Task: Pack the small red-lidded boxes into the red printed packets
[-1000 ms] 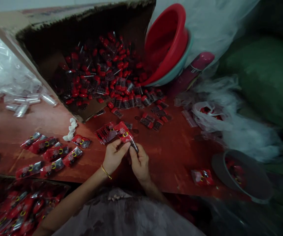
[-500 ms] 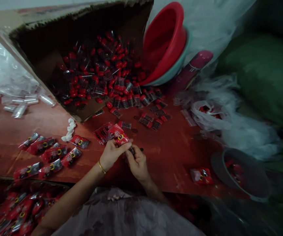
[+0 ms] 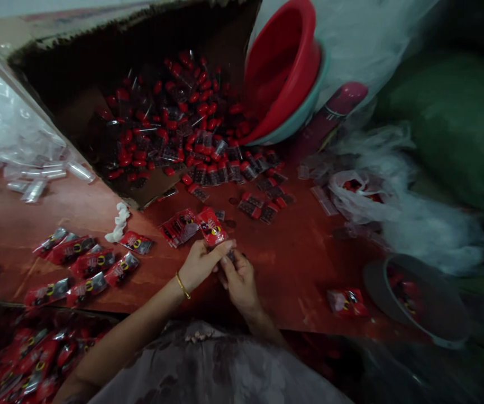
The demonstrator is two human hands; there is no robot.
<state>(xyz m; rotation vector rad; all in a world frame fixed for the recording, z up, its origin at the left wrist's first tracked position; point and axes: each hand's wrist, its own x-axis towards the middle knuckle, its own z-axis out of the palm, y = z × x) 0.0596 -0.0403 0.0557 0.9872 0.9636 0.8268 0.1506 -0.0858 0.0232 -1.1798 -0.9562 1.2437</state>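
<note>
My left hand (image 3: 202, 264), with a gold bangle at the wrist, is closed on a small red printed packet (image 3: 213, 227), thumb across its near end. Against that end my right hand (image 3: 240, 278) is closed, its thumb and fingers pinched together. A small dark piece (image 3: 231, 255) shows between the hands, but the fingers hide most of it. Just beyond the left hand lies a fanned stack of red packets (image 3: 178, 227). Farther back, several small clear containers with red caps (image 3: 248, 209) are scattered on the red tabletop (image 3: 284, 264).
A tipped cardboard box (image 3: 69, 112) spills red-capped containers. Red and pale blue basins (image 3: 282, 67) lean beside a pink-capped can (image 3: 330, 118). Filled packets (image 3: 92, 261) lie to the left, above a box of more (image 3: 35, 359). At right are a plastic bag (image 3: 364, 196) and a grey tub (image 3: 425, 303).
Both hands have shifted slightly right and nearer with the packet, which has turned more upright. More of the fanned stack behind now shows.
</note>
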